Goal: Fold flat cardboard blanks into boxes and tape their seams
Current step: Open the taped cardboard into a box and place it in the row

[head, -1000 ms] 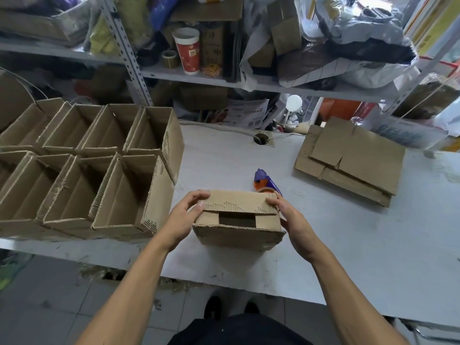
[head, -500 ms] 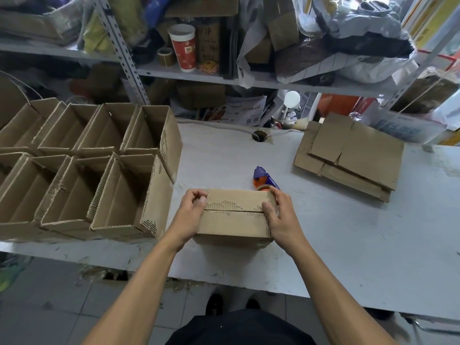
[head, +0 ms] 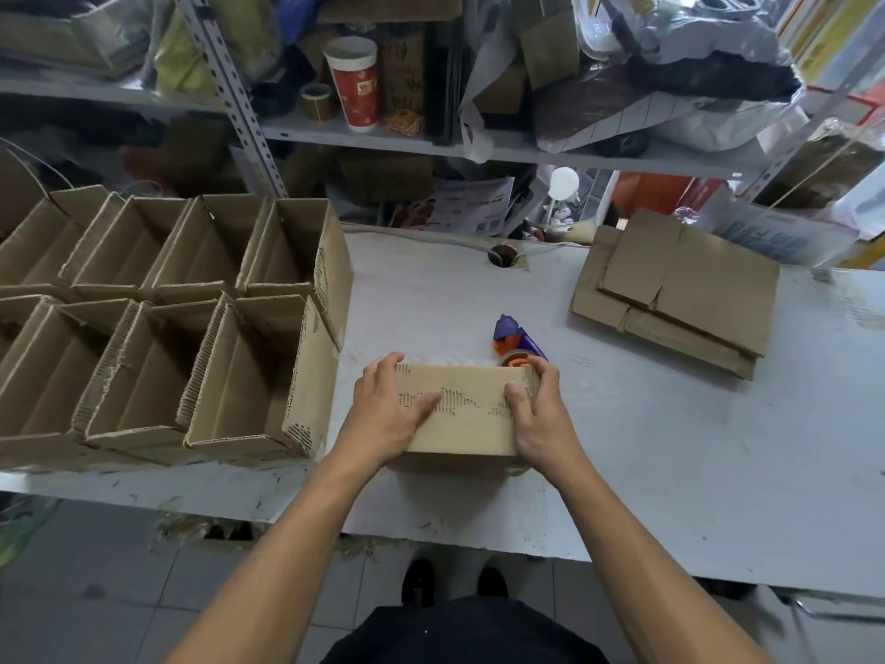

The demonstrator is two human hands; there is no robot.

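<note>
A small brown cardboard box (head: 467, 424) stands on the white table (head: 670, 448) near its front edge, its flaps folded flat and meeting along a jagged seam. My left hand (head: 388, 414) presses on the box's left end, thumb lying along the seam. My right hand (head: 536, 414) clasps the right end, thumb on top and fingers around the far corner. Just behind the box lies a purple and orange tape dispenser (head: 515, 340), partly hidden by it. A stack of flat cardboard blanks (head: 680, 289) rests at the back right.
Several open folded boxes (head: 158, 328) stand in two rows on the left of the table, right beside my left hand. A cluttered metal shelf (head: 431, 136) with a red paper cup (head: 354, 83) runs behind. A cable hole (head: 502, 255) sits at the table's back.
The box's top flaps went from partly open with a gap to pressed flat and shut. Both hands shifted onto the top of the box, holding the flaps down.
</note>
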